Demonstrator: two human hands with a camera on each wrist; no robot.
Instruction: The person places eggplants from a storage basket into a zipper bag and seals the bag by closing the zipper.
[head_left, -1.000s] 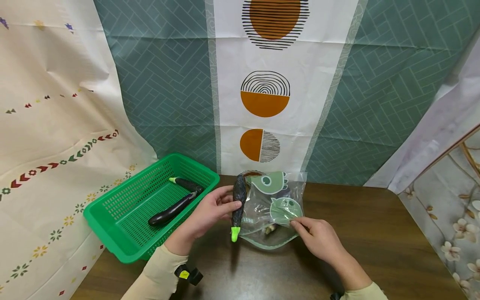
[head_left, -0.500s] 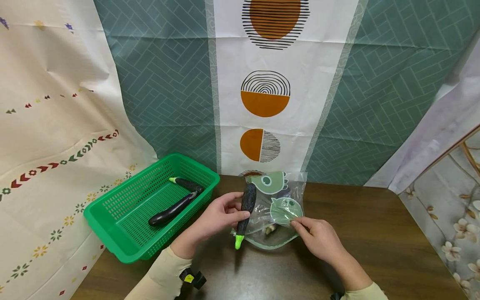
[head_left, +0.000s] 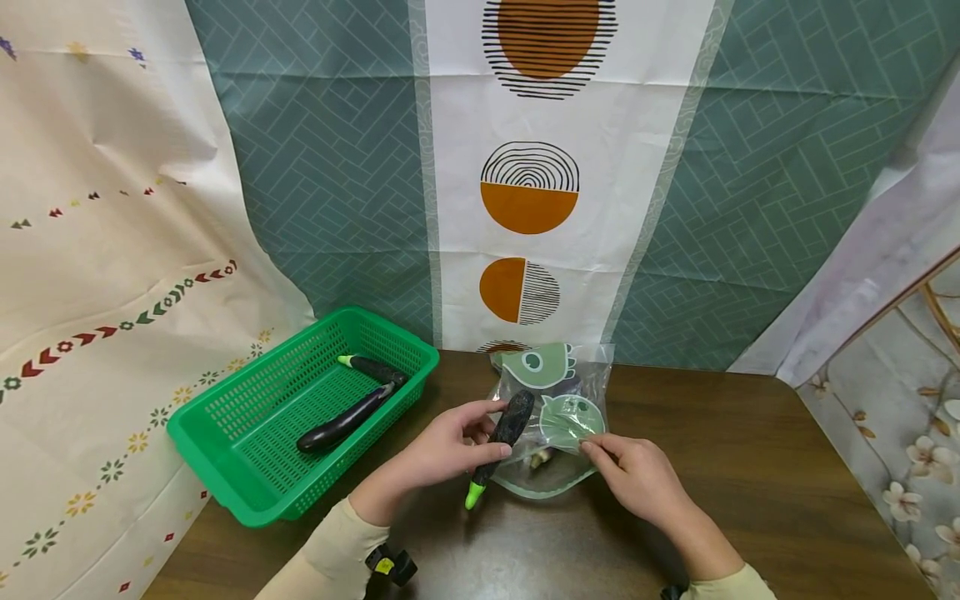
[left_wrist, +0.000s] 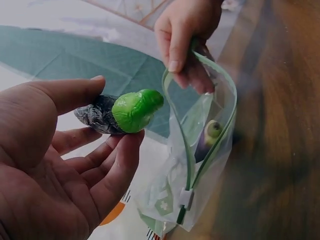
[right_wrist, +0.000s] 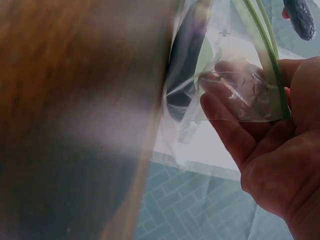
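2 bare hands work apart from each other over a dark wooden table. On the left, the left hand pinches a black, wrinkled, cucumber-like vegetable between thumb and fingers; it is tilted, its bright green end toward the person, and it is outside the bag, over the left part of it. The right hand pinches the edge of a clear zip bag printed with green cartoon animals. The bag's mouth gapes, with a white slider at 1 end of the zip. Inside lies a purple eggplant with a pale stem. Farther left, a green perforated basket holds 2 more vegetables: a glossy dark eggplant and a green-tipped black one, touching. Behind hangs a teal-and-white patterned cloth.
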